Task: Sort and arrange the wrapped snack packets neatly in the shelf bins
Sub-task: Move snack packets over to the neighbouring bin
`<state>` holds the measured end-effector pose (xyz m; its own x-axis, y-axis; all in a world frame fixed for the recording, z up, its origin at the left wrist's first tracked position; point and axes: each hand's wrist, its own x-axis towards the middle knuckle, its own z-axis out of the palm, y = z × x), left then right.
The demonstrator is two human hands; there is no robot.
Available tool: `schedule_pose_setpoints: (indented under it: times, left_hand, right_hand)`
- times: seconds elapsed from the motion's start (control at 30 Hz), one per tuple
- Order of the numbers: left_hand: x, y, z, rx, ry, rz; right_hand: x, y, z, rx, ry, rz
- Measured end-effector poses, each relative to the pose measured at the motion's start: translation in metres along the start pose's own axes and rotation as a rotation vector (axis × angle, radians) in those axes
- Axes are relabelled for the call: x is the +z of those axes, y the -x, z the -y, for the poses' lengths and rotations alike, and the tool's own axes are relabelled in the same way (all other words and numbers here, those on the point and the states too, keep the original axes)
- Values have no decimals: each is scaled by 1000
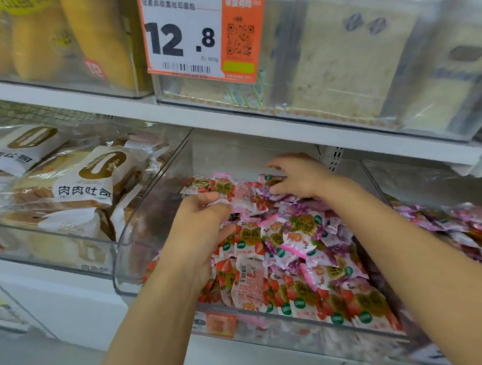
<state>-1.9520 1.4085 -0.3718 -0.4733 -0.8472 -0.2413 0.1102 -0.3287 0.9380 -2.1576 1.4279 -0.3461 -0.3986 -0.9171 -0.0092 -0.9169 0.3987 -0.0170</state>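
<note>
A clear plastic shelf bin [121,272] holds a heap of small pink, red and purple wrapped snack packets [293,249]. My left hand [200,226] is inside the bin at its left side, its fingers curled round a pink and red packet [243,201]. Farther back, my right hand [298,176] lies on top of the heap with its fingers bent over the rear packets; whether it grips one is unclear.
A bin of white bread packs [81,185] stands to the left, and another bin of pink packets [465,226] to the right. On the shelf above are yellow bread [59,38], sliced bread packs [353,64] and an orange price tag [204,33].
</note>
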Motion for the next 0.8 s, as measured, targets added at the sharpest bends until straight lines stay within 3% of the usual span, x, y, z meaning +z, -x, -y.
schedule_pose_setpoints:
  times: [0.07,0.17,0.37,0.53,0.7,0.8]
  left_hand:
    - [4,1,0,1,-2,3]
    - [11,2,0,7,-15,15]
    - [19,2,0,6,-22,46]
    - [23,3,2,1,21,83]
    - [30,2,8,-171,249,190]
    - [39,6,9,-320,343,258]
  right_hand:
    - [0,-2,-4,18,-11,193]
    - [4,-11,-5,19,-9,220]
    - [17,-9,-8,-34,211,-29]
    - [10,7,-14,-33,229,-106]
    - [-15,45,-25,-3,59,-155]
    - [-21,69,-21,-42,-141,-333]
